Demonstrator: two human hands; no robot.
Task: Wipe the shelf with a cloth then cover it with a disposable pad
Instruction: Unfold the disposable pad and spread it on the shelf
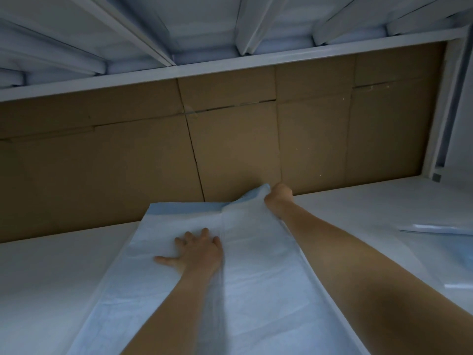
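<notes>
Brown cardboard (230,139) lines the back of a dim shelving bay, its panels meeting at uneven seams and one long crack running down the middle. Above it runs a pale metal beam (230,64), with the ribbed underside of the upper shelf (204,24) behind it, and a pale upright post (440,111) closes the bay on the right.

The shelf (46,272) below is pale and flat, reaching back to the cardboard. A disposable pad (256,290) lies along it, running from the near edge toward the back wall, white over most of its face with a blue border showing at the far end. Its far right corner is lifted off the shelf and folded up against the cardboard.

The left hand (197,252) lies flat on the pad, palm down, fingers spread open and thumb out to the left, pressing on the middle of the sheet. The right hand (279,194) reaches farther back, its fingers closed around the raised far corner of the pad, just beside the cardboard. Both forearms are bare.

To the right, another flat white sheet (440,228) lies on the shelf, well apart from the hands; what it is cannot be told.
</notes>
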